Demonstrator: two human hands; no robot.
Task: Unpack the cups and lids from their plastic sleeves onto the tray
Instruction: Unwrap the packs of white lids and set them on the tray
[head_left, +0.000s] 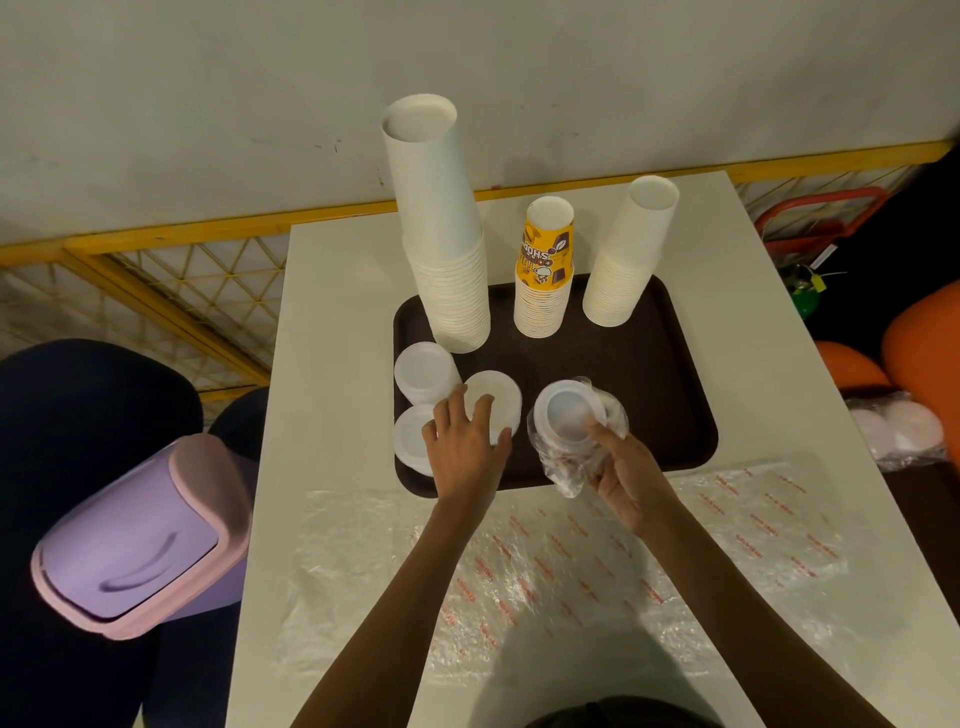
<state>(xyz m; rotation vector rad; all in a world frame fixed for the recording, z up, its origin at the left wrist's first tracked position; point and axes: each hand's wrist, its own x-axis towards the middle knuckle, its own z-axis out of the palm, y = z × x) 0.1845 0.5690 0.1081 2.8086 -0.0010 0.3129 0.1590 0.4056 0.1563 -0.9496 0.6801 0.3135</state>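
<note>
A dark brown tray (670, 364) lies on the white table. At its back stand three upside-down cup stacks: a tall white one (441, 234), a shorter one topped by yellow printed cups (545, 270), and a white one (628, 254) at right. Three piles of white lids occupy the tray's left front: one at the left edge (423, 371), one at the front corner (410, 436), and a middle pile (501, 397). My left hand (465, 441) grips the middle pile from above. My right hand (623, 478) holds a clear plastic sleeve (563, 467) with a lid stack (571, 415) poking out.
Empty crinkled plastic sleeves with red print (571, 566) cover the table's near half. A lilac swing-lid bin (140, 535) stands left of the table. More bagged lids (904, 431) lie on a surface at right, by orange seats. A yellow mesh fence runs behind.
</note>
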